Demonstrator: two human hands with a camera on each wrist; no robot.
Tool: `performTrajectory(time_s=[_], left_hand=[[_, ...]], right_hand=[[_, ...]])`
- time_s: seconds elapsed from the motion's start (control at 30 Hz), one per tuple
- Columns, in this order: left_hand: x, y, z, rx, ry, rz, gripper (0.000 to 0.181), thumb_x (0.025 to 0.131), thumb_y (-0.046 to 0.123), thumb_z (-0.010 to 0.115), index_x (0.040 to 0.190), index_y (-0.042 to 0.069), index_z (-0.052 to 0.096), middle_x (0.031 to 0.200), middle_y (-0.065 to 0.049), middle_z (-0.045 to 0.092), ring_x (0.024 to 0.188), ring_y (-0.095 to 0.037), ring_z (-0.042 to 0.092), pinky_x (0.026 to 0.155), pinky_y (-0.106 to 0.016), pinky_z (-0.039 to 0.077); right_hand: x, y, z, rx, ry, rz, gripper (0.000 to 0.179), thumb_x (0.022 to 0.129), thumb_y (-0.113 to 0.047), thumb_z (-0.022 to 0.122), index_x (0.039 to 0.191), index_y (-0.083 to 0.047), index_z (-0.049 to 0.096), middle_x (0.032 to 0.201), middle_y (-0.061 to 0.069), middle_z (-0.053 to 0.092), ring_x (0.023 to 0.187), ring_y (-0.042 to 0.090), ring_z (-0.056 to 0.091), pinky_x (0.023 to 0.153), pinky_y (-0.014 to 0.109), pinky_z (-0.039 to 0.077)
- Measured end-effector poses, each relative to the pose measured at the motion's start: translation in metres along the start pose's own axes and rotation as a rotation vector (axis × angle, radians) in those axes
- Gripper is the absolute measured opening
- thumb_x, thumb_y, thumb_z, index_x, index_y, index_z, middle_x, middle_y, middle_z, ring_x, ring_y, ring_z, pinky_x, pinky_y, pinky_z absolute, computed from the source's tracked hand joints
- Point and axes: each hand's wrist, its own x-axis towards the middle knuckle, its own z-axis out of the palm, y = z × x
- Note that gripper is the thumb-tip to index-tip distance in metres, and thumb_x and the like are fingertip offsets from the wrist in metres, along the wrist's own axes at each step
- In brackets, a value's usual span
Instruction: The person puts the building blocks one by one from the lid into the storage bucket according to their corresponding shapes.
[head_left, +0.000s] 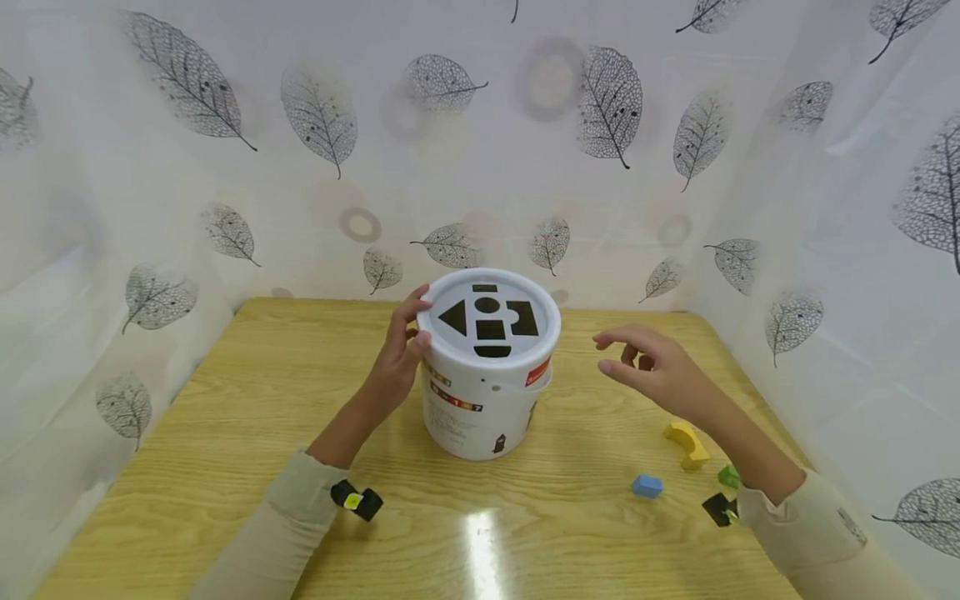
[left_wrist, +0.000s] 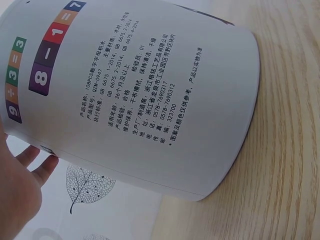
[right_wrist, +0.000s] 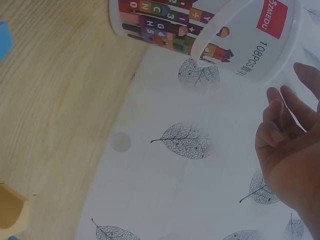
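Note:
A white block bucket (head_left: 476,417) with printed sums stands upright on the table, its white lid (head_left: 450,340) cut with several shaped holes. At the lid's left edge my left hand (head_left: 393,354) holds the bucket, fingertips over the rim and thumb against the near side. In the left wrist view, bent fingers of the left hand (left_wrist: 17,187) touch the bucket's printed wall (left_wrist: 150,100). My right hand (head_left: 656,371) hovers to the right of the bucket, apart from it, fingers loosely bent and holding nothing. The right wrist view shows that hand (right_wrist: 292,140) near the lid's rim.
On the wooden table (head_left: 300,350), right of the bucket, lie a yellow arch block (head_left: 686,446), a blue block (head_left: 647,486) and a green block (head_left: 729,476) partly behind the right wrist. A leaf-patterned curtain (head_left: 480,167) encloses the table's back and sides.

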Motion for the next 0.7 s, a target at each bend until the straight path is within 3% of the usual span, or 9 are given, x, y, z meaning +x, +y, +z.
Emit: performTrajectory(time_s=[0.5,0.7], left_hand=[[0.0,-0.002,0.001,-0.029,-0.008,-0.027,0.047,0.103,0.023,0.035,0.147,0.011,0.025,0.169,-0.001,0.009,0.134,-0.035,0.037,0.099,-0.056,0.044],[0.0,-0.002,0.002,-0.023,0.0,-0.03,0.047,0.103,0.023,0.035,0.147,0.011,0.026,0.169,-0.002,0.011,0.131,-0.033,0.038,0.096,-0.055,0.044]], right_hand=[[-0.051,0.035,-0.003,0.0,-0.003,0.106,0.031,0.098,-0.02,0.064,0.129,-0.018,0.063,0.114,-0.002,0.063,0.082,0.009,0.054,0.062,0.025,0.044],[-0.071,0.048,0.003,0.008,-0.004,0.127,0.029,0.097,-0.018,0.065,0.126,-0.021,0.065,0.11,-0.01,0.062,0.079,0.008,0.055,0.061,0.024,0.044]])
